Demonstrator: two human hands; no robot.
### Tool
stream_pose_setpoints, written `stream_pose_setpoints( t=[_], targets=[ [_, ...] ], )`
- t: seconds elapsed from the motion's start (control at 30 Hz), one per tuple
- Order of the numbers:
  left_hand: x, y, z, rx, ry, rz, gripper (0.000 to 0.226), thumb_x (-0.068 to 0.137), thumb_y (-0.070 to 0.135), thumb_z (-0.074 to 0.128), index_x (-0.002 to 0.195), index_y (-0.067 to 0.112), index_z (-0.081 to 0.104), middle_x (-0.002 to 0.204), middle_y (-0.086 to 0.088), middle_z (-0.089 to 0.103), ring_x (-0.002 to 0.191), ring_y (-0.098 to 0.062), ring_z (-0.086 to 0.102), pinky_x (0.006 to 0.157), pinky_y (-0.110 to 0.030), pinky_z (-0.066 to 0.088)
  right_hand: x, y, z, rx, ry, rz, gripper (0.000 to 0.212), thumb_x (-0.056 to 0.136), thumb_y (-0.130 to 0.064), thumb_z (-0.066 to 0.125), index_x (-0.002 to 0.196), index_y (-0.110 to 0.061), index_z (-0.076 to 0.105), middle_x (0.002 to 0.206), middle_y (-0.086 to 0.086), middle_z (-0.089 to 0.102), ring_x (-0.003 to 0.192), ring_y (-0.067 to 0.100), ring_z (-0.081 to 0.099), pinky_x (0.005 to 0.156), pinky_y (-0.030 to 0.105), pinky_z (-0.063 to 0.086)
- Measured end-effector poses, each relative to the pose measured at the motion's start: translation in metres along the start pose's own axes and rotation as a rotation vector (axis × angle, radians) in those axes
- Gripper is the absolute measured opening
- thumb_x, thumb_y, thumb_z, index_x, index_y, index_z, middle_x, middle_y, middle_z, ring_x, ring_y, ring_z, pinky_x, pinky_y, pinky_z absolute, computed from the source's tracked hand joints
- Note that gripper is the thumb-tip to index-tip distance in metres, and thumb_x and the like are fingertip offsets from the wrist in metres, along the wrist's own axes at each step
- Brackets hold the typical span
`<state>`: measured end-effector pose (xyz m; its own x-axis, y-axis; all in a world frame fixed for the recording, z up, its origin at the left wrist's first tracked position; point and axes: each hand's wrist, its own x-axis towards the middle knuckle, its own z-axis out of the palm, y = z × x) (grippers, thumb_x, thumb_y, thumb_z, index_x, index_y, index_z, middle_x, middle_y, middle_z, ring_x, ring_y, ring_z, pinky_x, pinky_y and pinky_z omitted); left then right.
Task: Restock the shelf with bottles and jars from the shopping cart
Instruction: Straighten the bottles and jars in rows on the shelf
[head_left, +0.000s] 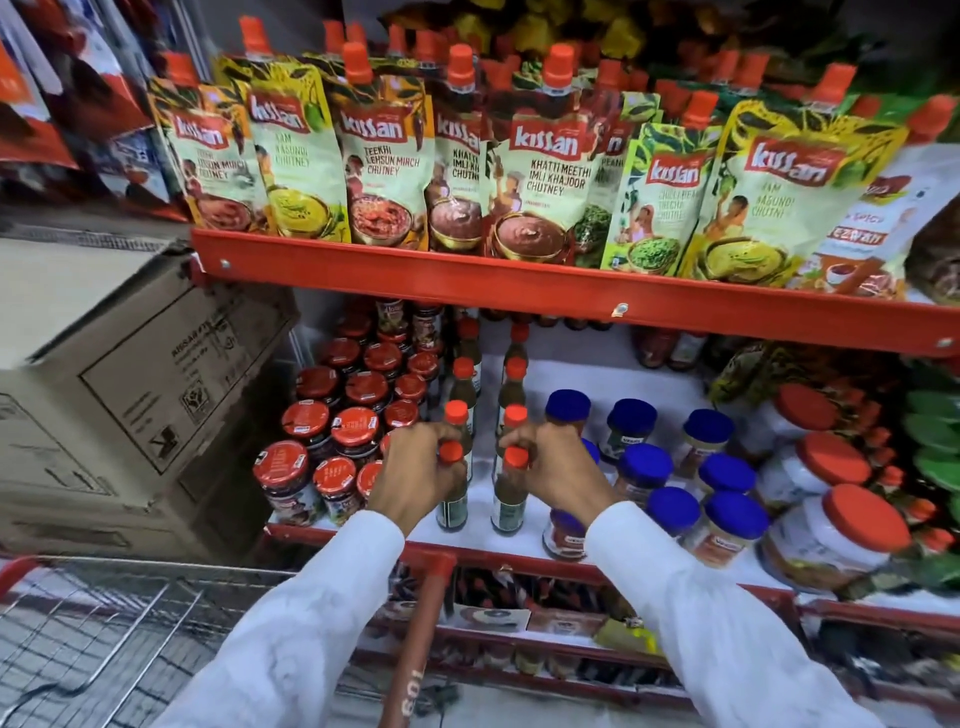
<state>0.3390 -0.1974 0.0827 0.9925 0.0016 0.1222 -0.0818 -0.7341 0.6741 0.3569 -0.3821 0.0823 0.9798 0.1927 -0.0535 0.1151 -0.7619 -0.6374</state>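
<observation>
Two upright red-capped bottles — shelf front

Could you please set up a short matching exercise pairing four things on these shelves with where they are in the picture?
Things:
1. Kissan chutney pouches
2. blue-lidded jars
3. cardboard box
4. orange-capped bottles

Places:
A. held at the shelf front, one in the left hand and one in the right hand
B. left of the shelving
C. upper shelf
D. lower shelf, right of the hands

Pairs: 1-C, 2-D, 3-B, 4-A
</observation>
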Motion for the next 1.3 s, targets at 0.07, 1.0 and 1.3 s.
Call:
stream_pose_setpoints(
  t=[0.07,1.0,1.3],
  targets=[
    [0.000,0.001,-0.002,0.001,-0.025,0.004,0.039,0.070,0.004,0.069,0.107,0.015,0.074,0.099,-0.007,0.077,0.088,-0.024,0.071,0.085,-0.028,0.055,-0.001,0.004,-0.002,0.030,-0.023,-0.013,0.041,0.073,-0.002,0.076,0.111,-0.016,0.071,0.111,0.000,0.073,0.099,0.015,0.068,0.093,0.035,0.056],
    [-0.003,0.002,-0.006,-0.032,-0.094,0.048,0.059,0.067,-0.008,0.067,0.122,0.013,0.064,0.119,-0.002,0.071,0.110,-0.016,0.066,0.090,-0.019,0.048,-0.007,0.007,0.011,0.141,0.105,0.048,0.044,0.073,0.001,0.078,0.113,-0.015,0.070,0.113,0.001,0.073,0.102,0.016,0.067,0.094,0.038,0.057],
    [-0.010,-0.004,-0.001,-0.046,0.066,-0.038,0.029,0.070,0.008,0.079,0.096,0.015,0.070,0.088,-0.004,0.075,0.071,-0.018,0.067,0.068,-0.028,0.055,-0.009,0.004,0.009,0.127,0.186,0.058,0.040,0.071,-0.007,0.084,0.108,-0.017,0.073,0.106,0.000,0.076,0.093,0.015,0.070,0.090,0.038,0.059]
  ],
)
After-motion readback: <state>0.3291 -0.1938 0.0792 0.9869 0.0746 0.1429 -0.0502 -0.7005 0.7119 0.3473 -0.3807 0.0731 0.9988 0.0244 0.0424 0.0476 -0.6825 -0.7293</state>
